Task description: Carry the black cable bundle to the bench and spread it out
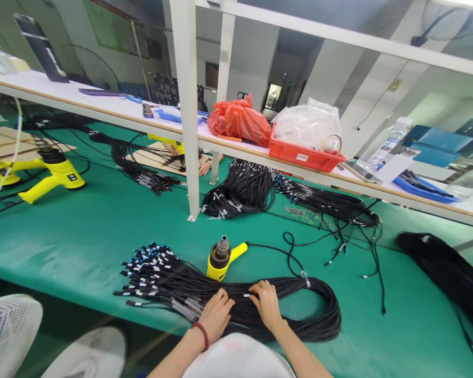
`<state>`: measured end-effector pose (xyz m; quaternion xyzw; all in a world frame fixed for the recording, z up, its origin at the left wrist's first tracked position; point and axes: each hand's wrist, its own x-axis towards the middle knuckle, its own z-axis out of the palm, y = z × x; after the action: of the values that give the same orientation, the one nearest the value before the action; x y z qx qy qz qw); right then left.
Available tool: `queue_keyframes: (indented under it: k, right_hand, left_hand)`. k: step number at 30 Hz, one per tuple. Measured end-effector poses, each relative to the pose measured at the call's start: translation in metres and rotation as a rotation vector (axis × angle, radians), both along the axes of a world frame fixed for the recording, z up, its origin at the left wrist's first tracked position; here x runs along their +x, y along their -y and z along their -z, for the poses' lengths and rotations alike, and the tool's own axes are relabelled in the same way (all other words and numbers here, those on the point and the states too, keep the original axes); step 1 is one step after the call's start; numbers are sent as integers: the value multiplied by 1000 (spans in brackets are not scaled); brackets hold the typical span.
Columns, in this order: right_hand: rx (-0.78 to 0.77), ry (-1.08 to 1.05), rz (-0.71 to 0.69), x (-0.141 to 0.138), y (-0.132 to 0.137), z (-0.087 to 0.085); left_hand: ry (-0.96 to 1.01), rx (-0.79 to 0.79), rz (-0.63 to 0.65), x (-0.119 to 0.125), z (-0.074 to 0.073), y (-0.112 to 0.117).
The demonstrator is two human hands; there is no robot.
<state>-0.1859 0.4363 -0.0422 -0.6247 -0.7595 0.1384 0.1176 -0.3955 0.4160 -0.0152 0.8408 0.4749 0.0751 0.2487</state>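
A thick bundle of black cables (299, 310) lies looped on the green bench mat (102, 231) near the front edge, its connector ends (150, 270) fanned out to the left. My left hand (216, 314) rests on the bundle with fingers curled over the cables. My right hand (266, 303) sits beside it, fingers pressed onto the same bundle and pinching a strand with a small white tag. A yellow heat gun (222, 258) stands just behind both hands, nozzle up.
More black cable bundles (240, 191) lie under a white shelf (102, 107) held by a white post (187, 105). A red tray (305, 153) and red bag (238, 122) sit on the shelf. Yellow heat guns (55, 176) lie far left. Another person's hand (204, 167) shows behind the post.
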Motion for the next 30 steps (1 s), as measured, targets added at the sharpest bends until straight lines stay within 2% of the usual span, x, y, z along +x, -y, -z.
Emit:
queue_keyframes:
  k: [7,15,18,22,26,30]
  right_hand:
    - [-19,31,-121,-2,-5,-7]
    - [-12,62,-170,-1,-2,3]
    - [-4,33,-192,2,1,3]
    - [15,-74,-191,7,6,-7]
    - [3,-219,-189,12,11,-19]
    - [-19,-360,-212,8,16,-25]
  left_hand:
    - [-45,63,-15,-7,1,10]
    - [-62,82,-48,-7,6,11]
    - [-42,87,-72,-10,6,14]
    - [31,112,-62,-11,-1,14]
    - [102,124,27,2,-8,7]
    - [84,99,98,25,-10,0]
